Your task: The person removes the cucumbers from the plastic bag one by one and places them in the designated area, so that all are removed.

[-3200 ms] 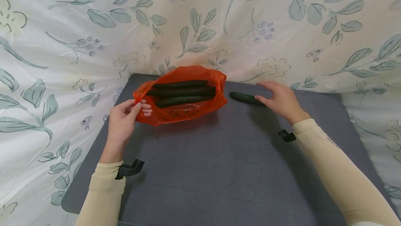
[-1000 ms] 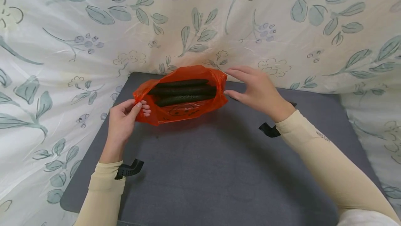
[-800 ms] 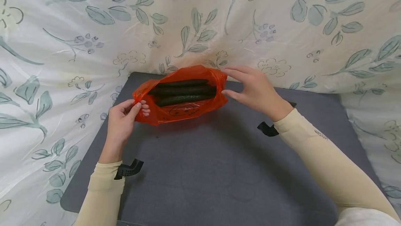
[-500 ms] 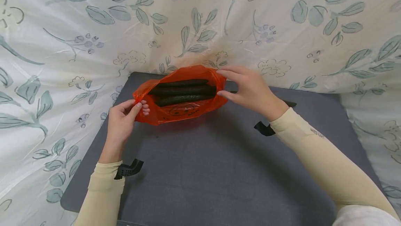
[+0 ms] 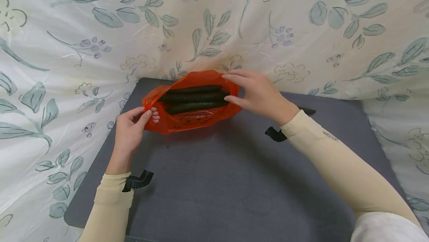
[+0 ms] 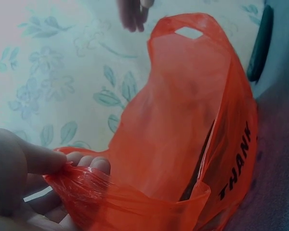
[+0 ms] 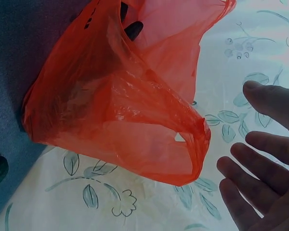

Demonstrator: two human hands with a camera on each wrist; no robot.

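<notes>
An orange-red plastic bag [image 5: 197,121] lies on its side with its mouth held wide. Three dark green cucumbers [image 5: 197,98] show inside it. My left hand [image 5: 134,124] pinches the bag's left handle, bunched between thumb and fingers in the left wrist view. Over the bag's right edge, my right hand [image 5: 264,95] spreads its thumb and fingers apart, holding nothing; the right wrist view shows a gap between it and the other handle [image 7: 197,149]. Another cucumber [image 6: 261,43] lies outside the bag, to its right. In the head view my right hand covers most of it.
A dark grey table [image 5: 207,182] carries everything. A pale sheet [image 5: 214,29] with leaf and flower prints hangs close behind the bag and along both sides. A black wrist mount [image 5: 138,181] sits on each sleeve.
My right hand has left the loose cucumber and moved left to the bag's right edge, drifting further left over the last second. My left hand keeps its pinch, and the bag barely shifts.
</notes>
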